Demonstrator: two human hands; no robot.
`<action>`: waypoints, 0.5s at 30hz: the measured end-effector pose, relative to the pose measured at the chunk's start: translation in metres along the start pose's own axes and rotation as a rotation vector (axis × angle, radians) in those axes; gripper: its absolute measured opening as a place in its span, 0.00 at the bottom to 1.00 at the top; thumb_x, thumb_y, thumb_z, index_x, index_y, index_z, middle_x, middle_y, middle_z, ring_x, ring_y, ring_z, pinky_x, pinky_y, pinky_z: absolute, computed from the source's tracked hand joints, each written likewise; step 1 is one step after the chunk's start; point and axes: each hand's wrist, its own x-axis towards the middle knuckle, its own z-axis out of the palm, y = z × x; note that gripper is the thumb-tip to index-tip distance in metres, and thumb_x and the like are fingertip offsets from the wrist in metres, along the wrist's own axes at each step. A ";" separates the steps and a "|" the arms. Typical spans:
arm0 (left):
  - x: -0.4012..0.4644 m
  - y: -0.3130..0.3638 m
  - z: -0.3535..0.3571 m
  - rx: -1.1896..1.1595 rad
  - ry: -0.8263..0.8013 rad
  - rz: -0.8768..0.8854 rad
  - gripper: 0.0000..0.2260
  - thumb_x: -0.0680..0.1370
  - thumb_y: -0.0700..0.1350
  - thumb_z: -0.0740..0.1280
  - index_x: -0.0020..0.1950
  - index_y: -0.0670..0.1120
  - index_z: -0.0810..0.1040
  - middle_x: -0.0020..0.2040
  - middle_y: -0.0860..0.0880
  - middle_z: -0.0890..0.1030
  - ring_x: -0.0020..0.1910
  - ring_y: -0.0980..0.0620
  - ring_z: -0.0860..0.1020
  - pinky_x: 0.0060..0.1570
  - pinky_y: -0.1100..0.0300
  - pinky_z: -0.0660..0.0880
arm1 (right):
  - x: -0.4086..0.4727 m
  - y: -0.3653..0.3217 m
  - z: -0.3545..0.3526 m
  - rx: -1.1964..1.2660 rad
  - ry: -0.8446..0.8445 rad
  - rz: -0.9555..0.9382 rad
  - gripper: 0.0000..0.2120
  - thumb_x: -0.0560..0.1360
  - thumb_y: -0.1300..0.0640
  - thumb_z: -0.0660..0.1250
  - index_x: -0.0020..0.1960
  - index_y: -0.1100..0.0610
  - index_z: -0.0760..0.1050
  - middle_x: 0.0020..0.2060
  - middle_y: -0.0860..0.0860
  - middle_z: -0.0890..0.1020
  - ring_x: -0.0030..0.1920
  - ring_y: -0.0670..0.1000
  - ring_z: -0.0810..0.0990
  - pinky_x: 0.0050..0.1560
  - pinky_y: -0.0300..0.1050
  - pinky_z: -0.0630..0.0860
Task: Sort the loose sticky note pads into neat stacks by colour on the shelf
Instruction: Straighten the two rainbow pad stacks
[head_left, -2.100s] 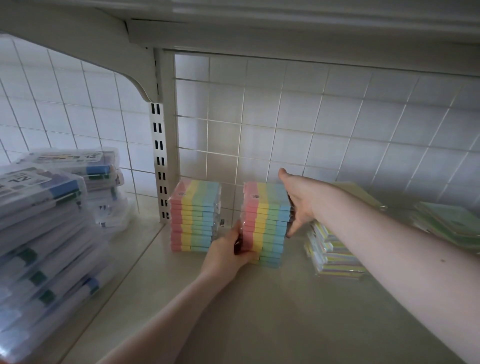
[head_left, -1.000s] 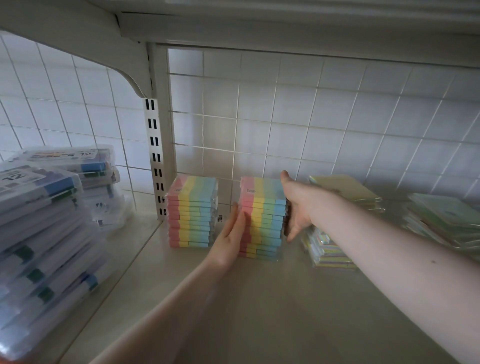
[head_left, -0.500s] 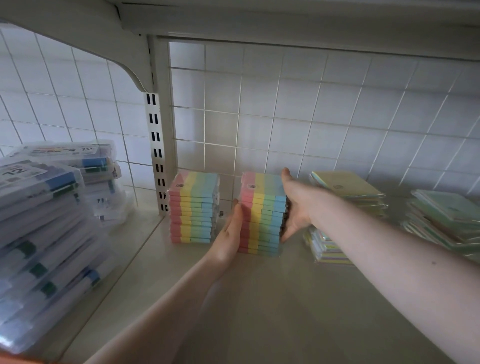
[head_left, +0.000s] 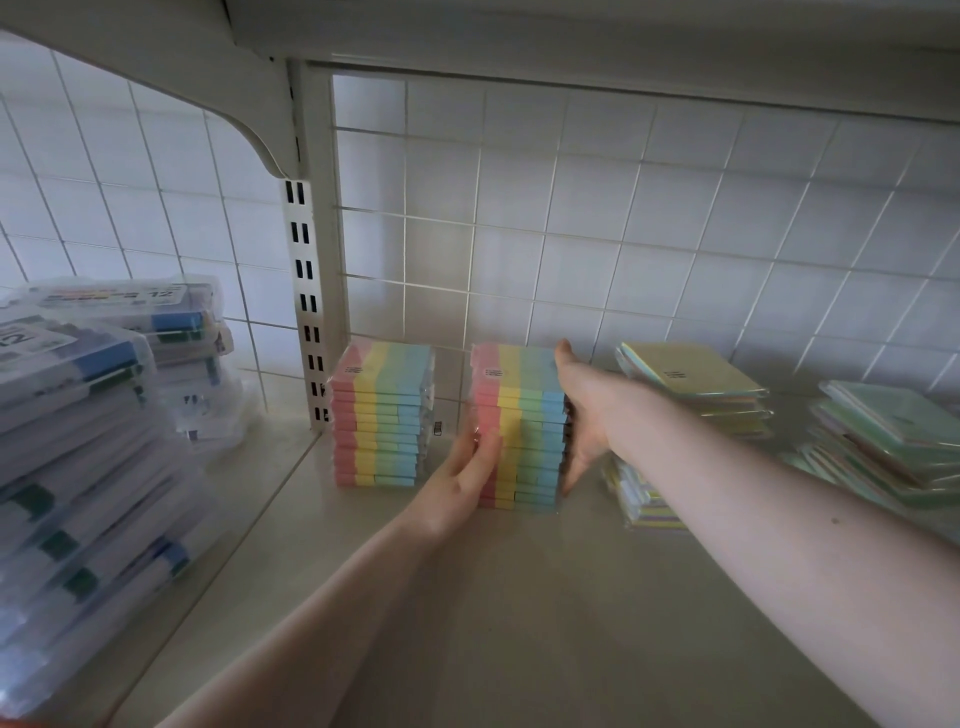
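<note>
A tall stack of striped sticky note pads (head_left: 522, 426) is seen squared between two hands at the back of a cream shelf (head_left: 519, 623), close to the wire grid panel (head_left: 571, 234). The stack stands upright, its long axis vertical, with the pink, yellow, green and blue bands running from front to back across each pad and the pink edge to the left. The left hand (head_left: 465, 475) is laid flat against the pink side low down, fingers straight and held together. The right hand (head_left: 584, 415) is pressed against the blue side, thumb raised at the top corner and fingers extended downward along the edge. A second striped stack (head_left: 382, 415) of the same orientation stands just beside it to the left, apart from it, near the slotted upright (head_left: 306, 296). Untidy piles of pastel pads (head_left: 691, 395) lie to the right, and boxed marker sets (head_left: 78, 441) are heaped on the adjoining shelf.
</note>
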 end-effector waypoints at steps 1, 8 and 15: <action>0.001 -0.002 -0.001 0.024 -0.027 0.016 0.24 0.81 0.53 0.58 0.75 0.58 0.56 0.65 0.66 0.69 0.61 0.74 0.67 0.59 0.75 0.64 | 0.000 -0.001 0.001 -0.005 0.010 -0.001 0.45 0.69 0.24 0.42 0.61 0.59 0.74 0.55 0.62 0.79 0.59 0.65 0.75 0.60 0.75 0.60; 0.005 -0.019 -0.006 0.257 0.033 0.056 0.42 0.73 0.41 0.72 0.78 0.54 0.49 0.64 0.59 0.73 0.65 0.61 0.71 0.58 0.72 0.67 | -0.001 -0.007 -0.001 -0.036 0.053 -0.029 0.42 0.73 0.27 0.42 0.63 0.60 0.73 0.58 0.62 0.78 0.62 0.65 0.73 0.64 0.73 0.56; 0.008 -0.020 -0.008 0.312 0.068 0.084 0.40 0.75 0.38 0.69 0.78 0.55 0.47 0.69 0.59 0.68 0.68 0.61 0.65 0.62 0.70 0.61 | 0.009 -0.005 -0.001 0.007 0.079 -0.054 0.39 0.72 0.27 0.47 0.64 0.57 0.71 0.54 0.62 0.80 0.57 0.65 0.77 0.53 0.78 0.64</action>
